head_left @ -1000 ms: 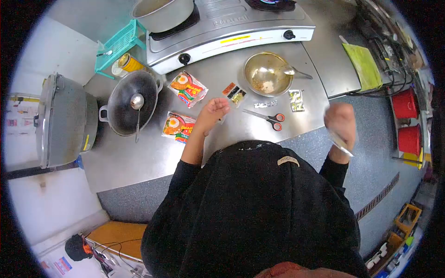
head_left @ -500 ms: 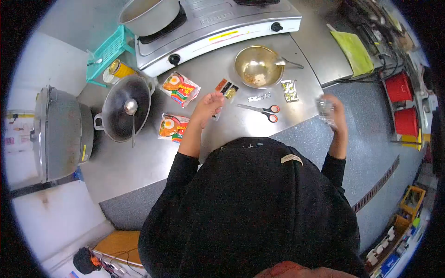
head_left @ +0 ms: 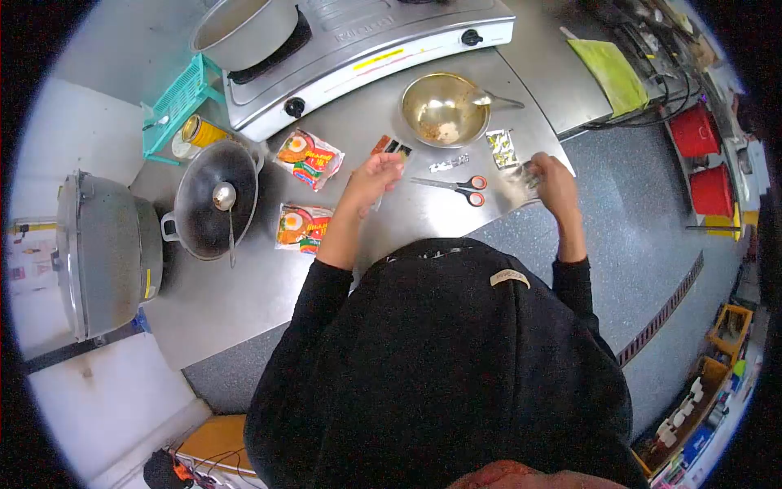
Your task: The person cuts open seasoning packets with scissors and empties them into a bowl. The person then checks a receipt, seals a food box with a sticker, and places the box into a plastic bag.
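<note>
My right hand (head_left: 554, 183) pinches a small clear-and-silver sachet (head_left: 520, 186), blurred by motion, at the table's right edge. Closed fingers show on my left hand (head_left: 376, 181), over the table beside a red and black sachet (head_left: 391, 147); whatever lies between them is too small to name. Scissors (head_left: 464, 187) with red and black handles lie between my hands, below a silver packet strip (head_left: 450, 163). Behind them stands a metal bowl (head_left: 432, 102) with powder and a spoon (head_left: 497, 100) in it. A green-and-silver sachet (head_left: 503, 148) lies right of the bowl.
Two red noodle packets (head_left: 309, 157) lie left of my left hand. Farther left are a wok (head_left: 199, 196) holding a ladle (head_left: 226, 200) and a large lidded pot (head_left: 102, 253). A gas stove (head_left: 366, 49) with a pot stands behind; a green cloth (head_left: 611, 75) lies back right.
My right hand has moved left with the sachet, from beyond the table to its edge. My left hand stays near the sachets. The whole view has shifted slightly.
</note>
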A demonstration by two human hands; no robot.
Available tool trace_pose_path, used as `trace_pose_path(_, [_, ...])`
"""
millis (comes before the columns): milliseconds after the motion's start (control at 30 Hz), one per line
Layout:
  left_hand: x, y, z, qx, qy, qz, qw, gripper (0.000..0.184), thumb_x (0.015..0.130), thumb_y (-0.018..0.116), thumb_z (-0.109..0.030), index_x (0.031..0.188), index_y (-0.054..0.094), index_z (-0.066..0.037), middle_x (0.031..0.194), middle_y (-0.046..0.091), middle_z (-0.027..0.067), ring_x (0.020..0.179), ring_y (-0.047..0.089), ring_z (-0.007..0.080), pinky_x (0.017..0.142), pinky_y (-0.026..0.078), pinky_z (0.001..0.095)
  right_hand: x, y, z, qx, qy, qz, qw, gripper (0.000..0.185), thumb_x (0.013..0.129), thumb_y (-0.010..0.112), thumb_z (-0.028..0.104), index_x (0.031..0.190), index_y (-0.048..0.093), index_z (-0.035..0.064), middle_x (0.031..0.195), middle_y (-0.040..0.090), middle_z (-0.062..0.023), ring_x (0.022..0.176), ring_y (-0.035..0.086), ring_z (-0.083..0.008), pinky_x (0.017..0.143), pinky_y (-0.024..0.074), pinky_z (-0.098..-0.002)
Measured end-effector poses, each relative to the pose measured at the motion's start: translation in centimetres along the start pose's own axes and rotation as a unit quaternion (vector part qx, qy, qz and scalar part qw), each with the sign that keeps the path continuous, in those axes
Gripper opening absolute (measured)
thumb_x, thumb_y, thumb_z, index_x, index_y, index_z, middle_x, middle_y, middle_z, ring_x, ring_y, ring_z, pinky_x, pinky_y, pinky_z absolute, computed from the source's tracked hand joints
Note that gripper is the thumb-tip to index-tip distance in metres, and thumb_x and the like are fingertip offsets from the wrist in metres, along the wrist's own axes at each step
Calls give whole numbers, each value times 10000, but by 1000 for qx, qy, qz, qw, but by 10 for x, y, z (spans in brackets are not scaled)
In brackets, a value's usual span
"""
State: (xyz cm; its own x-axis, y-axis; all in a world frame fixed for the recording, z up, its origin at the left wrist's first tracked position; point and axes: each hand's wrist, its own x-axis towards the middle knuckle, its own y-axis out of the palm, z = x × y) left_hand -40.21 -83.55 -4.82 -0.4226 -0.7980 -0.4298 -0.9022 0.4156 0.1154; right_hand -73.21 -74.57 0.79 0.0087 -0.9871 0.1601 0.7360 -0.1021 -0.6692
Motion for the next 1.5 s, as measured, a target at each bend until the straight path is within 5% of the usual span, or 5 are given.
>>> trace_pose_path(333, [-5, 62, -1, 91, 156, 279, 943, 689, 620, 764, -208, 1195, 412, -64, 1121, 491, 53, 1041, 462, 185, 901, 355, 301, 11, 87, 40, 33, -82, 199, 976, 96, 722, 575, 61, 813, 559, 32, 779, 598, -103, 722, 577, -261, 652, 438, -332])
trace_pose_path(567, [-14, 55, -2, 382, 400, 85, 829, 607, 662, 727, -209, 1167, 441, -33, 1094, 521, 67, 990, 482, 138, 879, 372, 313, 9, 97, 43, 139, -72, 266, 951, 65, 738, 577, 81, 781, 580, 32, 748, 609, -93, 710, 587, -216, 648, 445, -293])
trace_pose_path(767, [5, 44, 32, 332, -16, 249, 910, 445, 781, 616, -279, 1104, 491, 1, 1004, 564, 88, 873, 524, 118, 750, 447, 297, 11, 101, 26, 104, -27, 137, 985, 109, 741, 583, 135, 804, 595, 47, 816, 604, -105, 764, 576, -251, 668, 453, -316])
trace_pose_path(1267, [-9, 25, 16, -239, 89, 108, 961, 357, 799, 538, -185, 1106, 432, -36, 755, 501, 32, 711, 522, 145, 554, 476, 298, -41, 85, -20, -178, 20, 148, 973, 293, 779, 531, 114, 1050, 428, 72, 831, 540, -126, 741, 578, -296, 641, 480, -365])
trace_pose_path(1500, [-24, 56, -17, -235, -15, 98, 967, 271, 814, 535, -138, 1043, 473, -8, 914, 567, 99, 864, 573, 213, 666, 507, 354, -20, 58, 21, 218, 93, 117, 964, 404, 694, 682, 36, 957, 378, 74, 763, 463, 8, 697, 470, -74, 593, 400, -210])
